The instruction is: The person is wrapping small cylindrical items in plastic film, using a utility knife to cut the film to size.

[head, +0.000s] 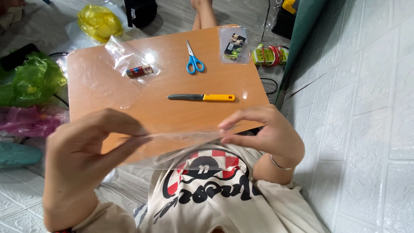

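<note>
Your left hand and right hand both pinch a clear plastic bag, stretched flat between them at the near edge of the bench, just above your printed shirt. Each hand is closed on the bag, thumb against fingertips, the left at its left end and the right at its right end. Beyond the bag, a knife with a yellow handle lies crosswise in the middle of the bench, blade pointing left. Farther off sit blue-handled scissors, and to their right a small clear pouch with dark items inside. On the far left of the bench another clear bag holds a small red and blue object. Yellow and green plastic bags lie on the floor to the left.
</note>
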